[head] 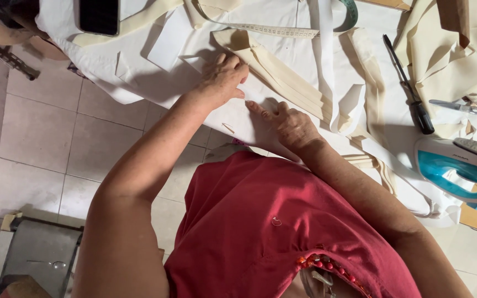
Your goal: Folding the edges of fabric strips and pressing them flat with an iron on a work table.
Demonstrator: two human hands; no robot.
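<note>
A long folded cream fabric strip [285, 80] lies diagonally on the white cloth-covered table [155, 91]. My left hand [221, 78] rests on the strip's near end, fingers curled and pinching its edge. Just to the right of it, my right hand [287, 124] lies flat on the white cloth, fingers spread and pointing left, a little below the strip and not gripping anything. A small pin-like object [228, 127] lies on the cloth between my hands and the table edge.
A measuring tape [282, 30] and a dark phone [99, 15] lie at the back. A black-handled tool [412, 88], scissors [467, 108], a cream fabric pile [459, 49] and a teal and white iron [459, 168] are at the right. Tiled floor [40, 127] is at the left.
</note>
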